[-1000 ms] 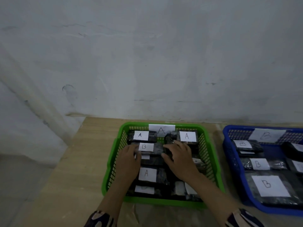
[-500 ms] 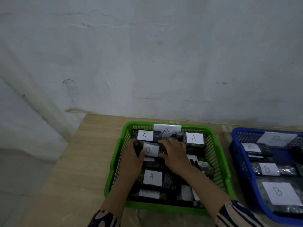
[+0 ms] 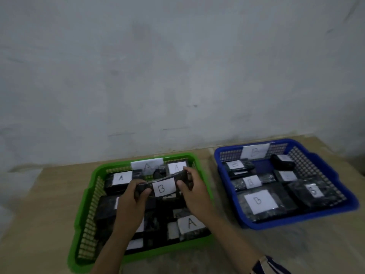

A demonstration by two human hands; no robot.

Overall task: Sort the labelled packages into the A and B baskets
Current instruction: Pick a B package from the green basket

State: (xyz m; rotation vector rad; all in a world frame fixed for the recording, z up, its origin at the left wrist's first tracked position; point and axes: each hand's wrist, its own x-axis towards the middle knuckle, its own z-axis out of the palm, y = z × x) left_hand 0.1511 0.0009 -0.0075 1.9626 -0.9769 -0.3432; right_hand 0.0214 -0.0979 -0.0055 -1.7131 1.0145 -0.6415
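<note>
The B package [image 3: 162, 185], a dark bag with a white paper label marked B, is up in the air over the green basket [image 3: 89, 196]. Both hands hold it, one at each end. The left hand [image 3: 131, 202] has its fingers curled round the left end, and the right hand [image 3: 194, 191] has its thumb and fingers curled round the right end. The package is tilted a little, with its right end higher. The green basket sits on a wooden table [image 3: 39, 210] and has a paper sign [image 3: 147, 165] marked A on its far wall. Inside it lie more dark packages. One with an A label [image 3: 120, 177] is at the back left, one [image 3: 176, 167] is at the back right, and another [image 3: 190, 223] is near the front right, just under the right arm. To the right, a little apart, stands the blue basket [image 3: 335, 181] with a paper sign [image 3: 255, 152] marked B on its far wall. It holds dark packages too. A big one with a B label [image 3: 257, 200] lies at the front, and a smaller one [image 3: 250, 182] lies just behind it. A striped sleeve [image 3: 266, 265] shows on the right arm at the bottom edge. A pale wall [image 3: 177, 66] rises behind the table.
</note>
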